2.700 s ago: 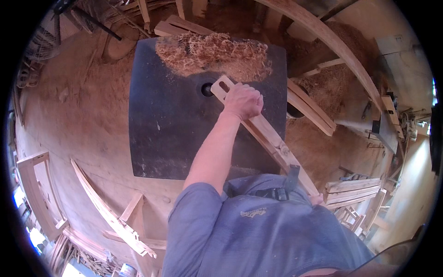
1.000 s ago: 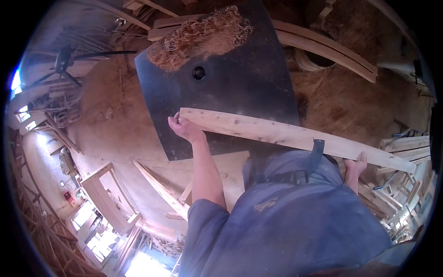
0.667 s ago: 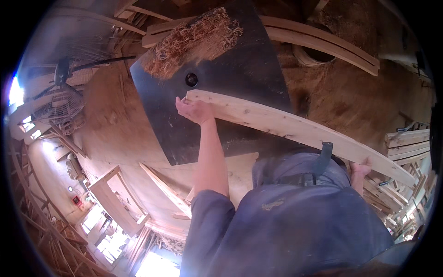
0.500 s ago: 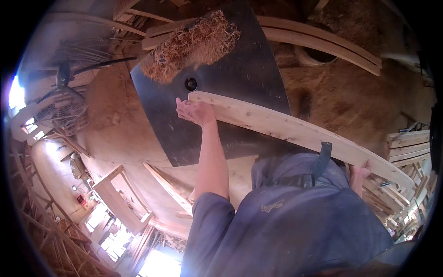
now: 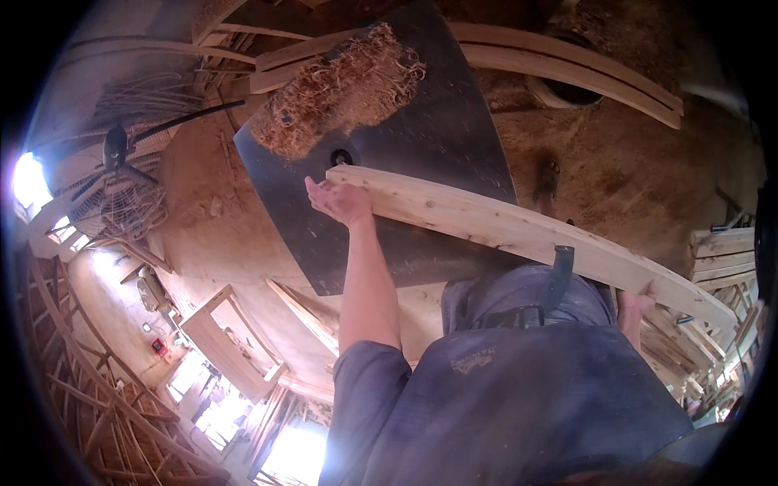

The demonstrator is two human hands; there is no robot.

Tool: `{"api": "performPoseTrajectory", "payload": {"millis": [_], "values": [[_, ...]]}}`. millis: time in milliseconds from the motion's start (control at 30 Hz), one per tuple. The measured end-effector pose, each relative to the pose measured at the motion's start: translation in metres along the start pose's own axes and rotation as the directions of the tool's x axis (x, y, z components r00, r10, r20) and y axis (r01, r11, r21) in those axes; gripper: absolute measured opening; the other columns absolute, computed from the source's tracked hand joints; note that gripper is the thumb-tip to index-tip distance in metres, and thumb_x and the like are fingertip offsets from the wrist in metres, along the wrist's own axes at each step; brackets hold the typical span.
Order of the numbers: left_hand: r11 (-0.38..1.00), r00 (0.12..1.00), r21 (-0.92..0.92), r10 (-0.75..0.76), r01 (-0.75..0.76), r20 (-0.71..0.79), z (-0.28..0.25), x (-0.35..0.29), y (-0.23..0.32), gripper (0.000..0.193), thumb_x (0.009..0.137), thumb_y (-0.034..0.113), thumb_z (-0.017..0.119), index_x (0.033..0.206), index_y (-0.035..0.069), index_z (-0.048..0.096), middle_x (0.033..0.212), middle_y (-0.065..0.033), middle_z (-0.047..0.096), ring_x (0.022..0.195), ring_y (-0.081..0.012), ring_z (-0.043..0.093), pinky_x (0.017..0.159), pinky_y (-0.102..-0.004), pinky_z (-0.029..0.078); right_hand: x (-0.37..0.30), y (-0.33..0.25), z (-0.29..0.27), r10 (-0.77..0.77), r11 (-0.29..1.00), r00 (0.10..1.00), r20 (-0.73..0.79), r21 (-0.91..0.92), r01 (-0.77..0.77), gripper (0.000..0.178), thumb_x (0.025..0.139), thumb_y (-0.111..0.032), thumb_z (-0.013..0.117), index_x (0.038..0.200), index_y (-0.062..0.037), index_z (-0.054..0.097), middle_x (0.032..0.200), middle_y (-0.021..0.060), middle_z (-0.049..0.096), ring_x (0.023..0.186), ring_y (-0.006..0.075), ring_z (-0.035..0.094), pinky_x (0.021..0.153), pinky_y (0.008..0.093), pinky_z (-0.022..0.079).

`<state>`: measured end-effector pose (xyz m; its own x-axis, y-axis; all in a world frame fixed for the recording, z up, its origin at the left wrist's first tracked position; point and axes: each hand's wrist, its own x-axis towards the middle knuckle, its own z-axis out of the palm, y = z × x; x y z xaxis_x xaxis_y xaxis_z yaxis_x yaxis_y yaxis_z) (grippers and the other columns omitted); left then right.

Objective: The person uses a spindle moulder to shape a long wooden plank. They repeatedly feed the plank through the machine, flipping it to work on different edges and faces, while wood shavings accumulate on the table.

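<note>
A long, pale wooden board (image 5: 486, 220) runs from the middle of a dark metal machine table (image 5: 409, 259) out past its right edge and across my body. Near its left end my left hand (image 5: 339, 201) grips it, some fingertips reaching past the end. Just beyond that end a round black spindle (image 5: 341, 157) stands in the table top; whether wood and spindle touch I cannot tell. Farther right, my right hand (image 5: 638, 302) is closed on the board's near side, partly hidden by it. Curly wood shavings (image 5: 348, 85) are heaped on the table behind the spindle.
Long timbers (image 5: 567, 73) lie behind the table. A fan with a wire cage (image 5: 121, 202) stands at the left. A wooden frame (image 5: 231, 344) and loose planks lie at lower left, and stacked lumber (image 5: 724, 257) is at right. Dust covers the floor (image 5: 624, 178).
The view has shifted slightly, so the surroundings appear a little farther right. Both hands keep their hold on the board, whose left end still lies close to the spindle.
</note>
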<state>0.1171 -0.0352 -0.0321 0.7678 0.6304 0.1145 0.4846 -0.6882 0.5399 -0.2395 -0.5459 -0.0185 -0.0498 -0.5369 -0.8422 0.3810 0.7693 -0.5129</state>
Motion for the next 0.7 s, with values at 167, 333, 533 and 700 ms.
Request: {"api": "performPoseTrajectory", "payload": {"millis": [167,333,533,700], "values": [[1.0,0.999,0.007,0.026,-0.026,-0.029,0.0,0.015,-0.015,0.056,0.091,0.001,0.037,0.146,-0.005,0.037,0.126,-0.0195,0.052,0.121,-0.0365,0.043,0.109,-0.047,0.032,-0.005,0.012,0.027,0.036,0.999,0.999,0.026,-0.042,-0.035,0.066,0.084,-0.034,0.05,0.141,-0.0024,0.05,0.146,0.0196,0.052,0.138,0.0406,0.044,0.118,0.0587,0.029],[0.995,0.999,-0.094,-0.046,0.046,-0.001,-0.001,0.035,-0.013,0.058,0.09,0.0,0.036,0.149,-0.004,0.036,0.128,-0.0204,0.053,0.122,-0.0357,0.045,0.109,-0.0451,0.033,-0.009,0.023,0.047,0.106,0.994,0.991,0.086,-0.038,-0.103,0.07,0.081,-0.035,0.05,0.141,0.0003,0.049,0.145,0.0215,0.051,0.138,0.0414,0.044,0.119,0.0591,0.028],[0.98,0.996,-0.18,-0.088,0.08,-0.035,0.005,0.057,-0.04,0.06,0.089,0.001,0.039,0.149,-0.002,0.038,0.126,-0.0188,0.056,0.116,-0.034,0.05,0.106,-0.0418,0.037,-0.045,0.028,0.08,0.111,0.972,0.99,0.087,-0.217,-0.09,0.058,0.093,-0.033,0.047,0.142,-0.0012,0.048,0.145,0.0207,0.052,0.135,0.0416,0.046,0.117,0.0594,0.031],[0.985,0.995,-0.149,-0.094,0.088,-0.029,-0.001,0.054,-0.024,0.06,0.089,0.001,0.041,0.149,-0.001,0.039,0.127,-0.017,0.056,0.114,-0.0321,0.051,0.105,-0.0407,0.038,0.083,-0.12,0.018,-0.23,0.896,0.96,0.159,-0.351,0.273,0.056,0.103,-0.041,0.042,0.145,-0.0037,0.047,0.148,0.0166,0.051,0.137,0.0368,0.046,0.118,0.053,0.032]]}}
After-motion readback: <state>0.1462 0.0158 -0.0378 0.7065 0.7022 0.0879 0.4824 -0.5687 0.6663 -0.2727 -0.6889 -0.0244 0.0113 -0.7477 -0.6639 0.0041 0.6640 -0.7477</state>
